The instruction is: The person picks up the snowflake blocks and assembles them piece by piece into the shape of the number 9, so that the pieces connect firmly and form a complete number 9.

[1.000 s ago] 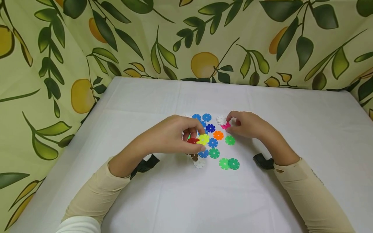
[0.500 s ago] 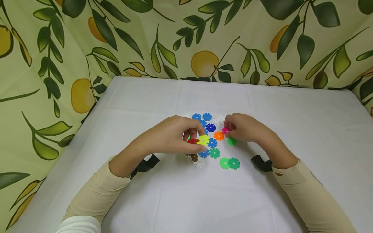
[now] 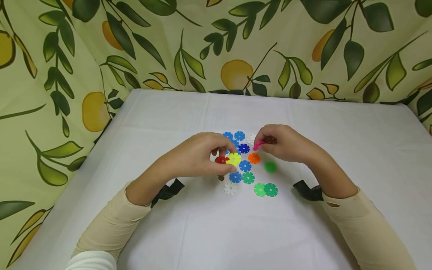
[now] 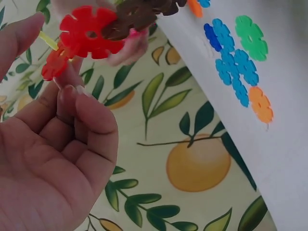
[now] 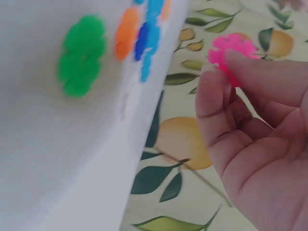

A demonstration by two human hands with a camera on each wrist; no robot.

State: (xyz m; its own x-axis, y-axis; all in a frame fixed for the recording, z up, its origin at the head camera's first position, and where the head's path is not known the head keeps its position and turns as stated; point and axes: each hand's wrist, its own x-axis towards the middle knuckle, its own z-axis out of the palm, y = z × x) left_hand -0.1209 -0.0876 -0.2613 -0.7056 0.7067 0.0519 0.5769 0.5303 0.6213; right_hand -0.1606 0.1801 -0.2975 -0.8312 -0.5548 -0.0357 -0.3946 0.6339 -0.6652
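Observation:
My left hand (image 3: 199, 155) pinches a yellow notched snowflake disc (image 3: 233, 159) between thumb and fingertips. Slotted together with it is a red disc (image 4: 84, 36), and brown discs (image 4: 137, 19) continue the chain in the left wrist view. A smaller orange-red piece (image 4: 55, 65) shows beside the fingertips there. Thumb and index finger of my right hand (image 3: 287, 144) pinch a pink snowflake disc (image 5: 231, 50), seen nearly edge-on from the head and raised above the table. The two hands are a short way apart, over the loose discs.
Loose discs lie on the white-covered table (image 3: 202, 228): several blue ones (image 3: 245, 165), an orange one (image 3: 254, 158), several green ones (image 3: 270, 189) and white ones (image 3: 230, 188). Patterned cloth (image 3: 189, 45) hangs behind and at the left. Black camera mounts (image 3: 307, 190) hang below the wrists.
My right hand has taken the pink disc from beside the white discs, lifted it and turned it edge-on. My left hand has barely shifted, with its joined discs tilting slightly.

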